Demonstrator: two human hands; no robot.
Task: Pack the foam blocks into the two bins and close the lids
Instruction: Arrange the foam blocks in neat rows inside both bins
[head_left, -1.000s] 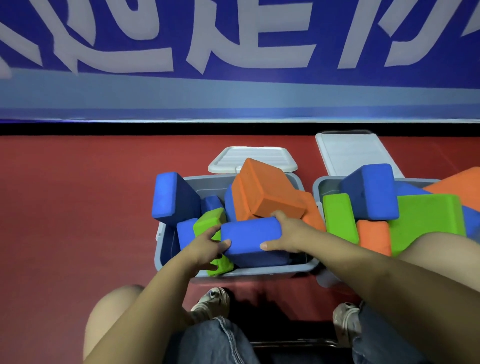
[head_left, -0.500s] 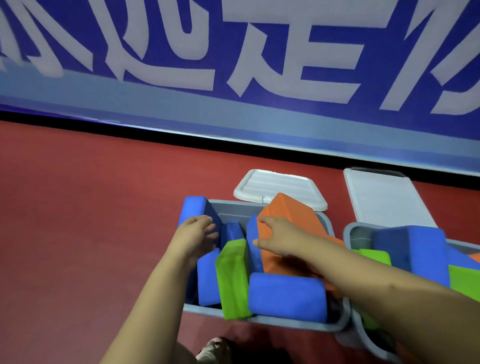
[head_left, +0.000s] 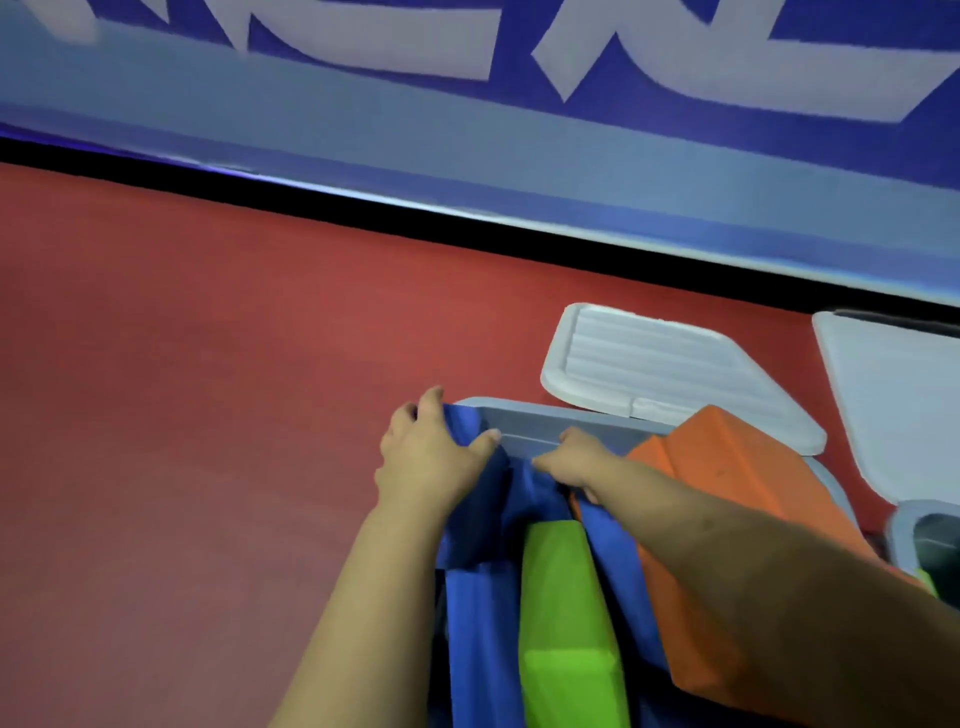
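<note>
A blue foam block (head_left: 470, 431) stands at the far left corner of the grey bin (head_left: 540, 423), gripped over its top by the left hand (head_left: 428, 457). The right hand (head_left: 569, 460), fingers curled, presses on another blue block (head_left: 540, 493) beside a green block (head_left: 563, 597) and an orange block (head_left: 727, 499). A white lid (head_left: 665, 369) lies behind on the red floor (head_left: 208, 389), below a blue banner (head_left: 519, 130).

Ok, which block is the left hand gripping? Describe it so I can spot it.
Start at the grey bin beside the red floor. At its far-left corner, the left hand grips a blue foam block sticking above the rim, unlike the green block lying nearer.
</note>
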